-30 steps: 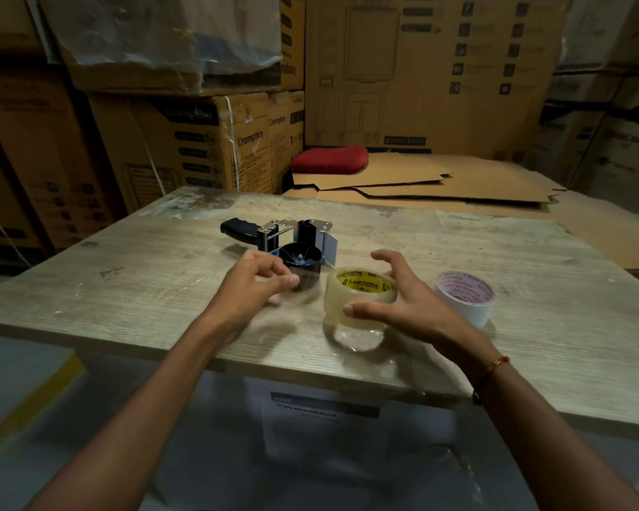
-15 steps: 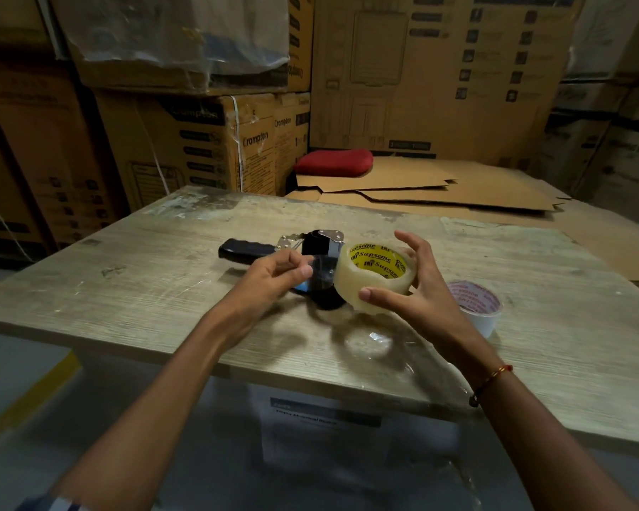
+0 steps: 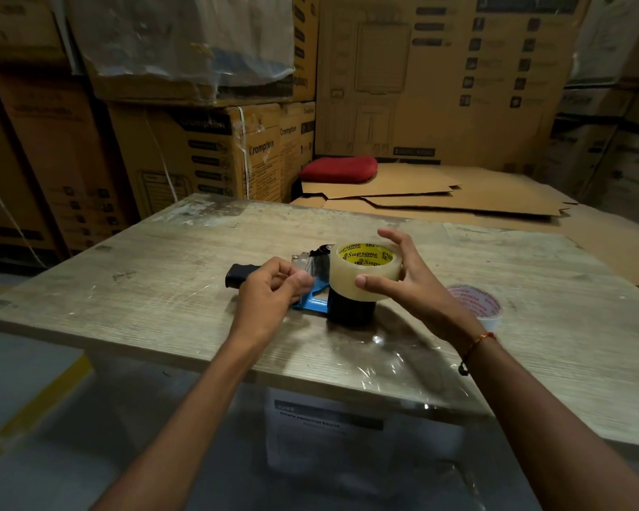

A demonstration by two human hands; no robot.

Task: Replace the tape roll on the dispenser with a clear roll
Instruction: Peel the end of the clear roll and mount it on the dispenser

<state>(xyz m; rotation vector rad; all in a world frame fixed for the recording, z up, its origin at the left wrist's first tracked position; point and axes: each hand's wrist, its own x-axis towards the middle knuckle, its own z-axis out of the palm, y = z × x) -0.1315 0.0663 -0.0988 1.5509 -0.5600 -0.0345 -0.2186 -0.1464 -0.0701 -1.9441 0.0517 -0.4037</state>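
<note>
On the table [image 3: 163, 289], near its middle, the dispenser [image 3: 312, 302] lies on its side, black handle pointing left. Over its black hub the clear roll [image 3: 362, 271] sits partly seated, tilted a little, its yellow core label facing up. The right hand [image 3: 410, 285] grips the roll, thumb on the near wall and fingers spread round the far side. The left hand [image 3: 273, 289] has its fingers curled, pinching something at the dispenser's front; what exactly is blurred. A white roll [image 3: 478, 306] lies flat just beyond the right wrist.
</note>
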